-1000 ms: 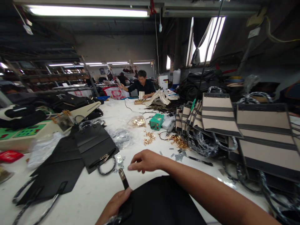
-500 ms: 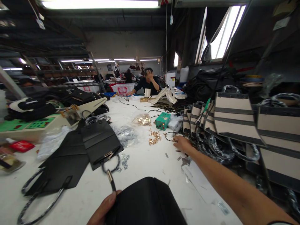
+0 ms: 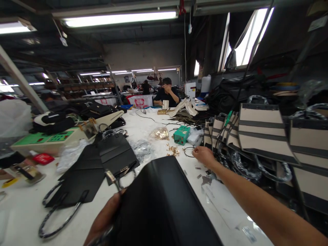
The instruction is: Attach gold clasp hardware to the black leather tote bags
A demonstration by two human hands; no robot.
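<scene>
My left hand grips a black leather bag by its near edge, next to a strap with a gold buckle. The bag is lifted and tilted up in front of me. My right hand is stretched far out over the white table, palm down, fingers curled together beside a heap of small gold metal fittings and a thin black ring. What lies under its fingers is hidden.
Flat black bag panels with wrapped handles lie at left. Beige-and-black striped tote bags stand in a row at right. A green box and bags of hardware sit mid-table. Another person sits at the far end.
My right hand went from near the bag out to the gold fittings and stays there. My left hand has raised the black bag, which now fills the lower centre.
</scene>
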